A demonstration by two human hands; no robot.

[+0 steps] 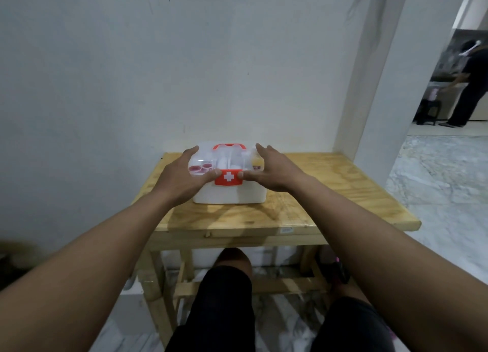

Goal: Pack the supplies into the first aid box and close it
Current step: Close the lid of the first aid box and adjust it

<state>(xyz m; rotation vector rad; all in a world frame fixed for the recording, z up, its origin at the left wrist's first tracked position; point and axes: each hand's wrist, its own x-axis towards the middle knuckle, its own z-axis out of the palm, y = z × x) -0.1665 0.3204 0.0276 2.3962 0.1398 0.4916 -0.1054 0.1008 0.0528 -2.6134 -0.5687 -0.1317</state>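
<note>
Box on desk, clear lid down. Left hand and right hand spread over lid corners, thumbs pressing red latch

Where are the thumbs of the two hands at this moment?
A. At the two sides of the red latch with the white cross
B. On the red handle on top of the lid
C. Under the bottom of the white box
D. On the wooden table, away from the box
A: the left hand and right hand rest on the clear lid of the first aid box, thumbs pressing beside the red latch.
</note>
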